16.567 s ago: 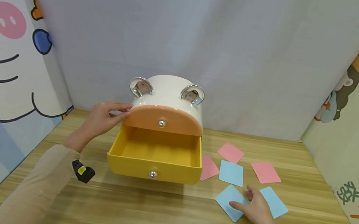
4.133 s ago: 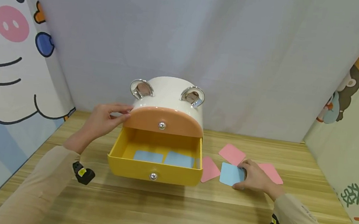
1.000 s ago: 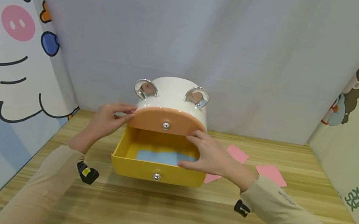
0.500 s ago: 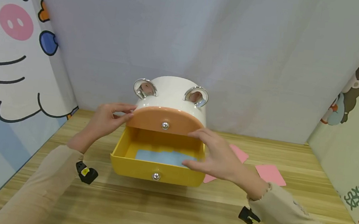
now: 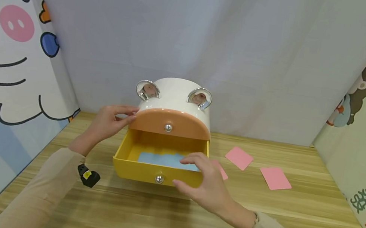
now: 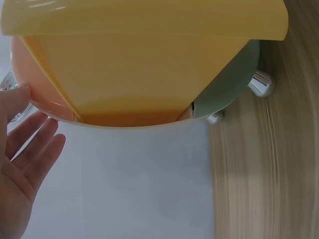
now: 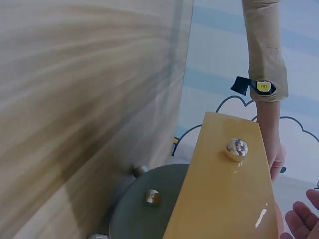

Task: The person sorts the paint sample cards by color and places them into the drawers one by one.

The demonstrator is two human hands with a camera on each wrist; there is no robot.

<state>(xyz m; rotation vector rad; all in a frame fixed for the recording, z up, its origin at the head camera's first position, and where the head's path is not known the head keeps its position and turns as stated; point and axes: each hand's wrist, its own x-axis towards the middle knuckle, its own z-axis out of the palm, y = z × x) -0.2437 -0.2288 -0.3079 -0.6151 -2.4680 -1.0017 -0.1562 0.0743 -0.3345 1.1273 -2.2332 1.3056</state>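
A white rounded box with silver ears stands at the back of the wooden table. Its orange upper drawer is closed. The yellow lower drawer is pulled out, with blue cards lying flat inside. My left hand rests with straight fingers against the box's left side; its palm shows beside the drawer's underside. My right hand hovers at the drawer's right front corner, fingers spread and holding nothing. The drawer front and its silver knob show in the right wrist view.
Pink cards lie on the table right of the box: one further back, one to the right, and one partly hidden behind my right hand. Cartoon panels wall in the left and right sides, a grey curtain the back.
My right hand has drawn back out of the open drawer toward its front right corner. Over the older frames the blue cards went from the table into the drawer. The left hand stayed put.
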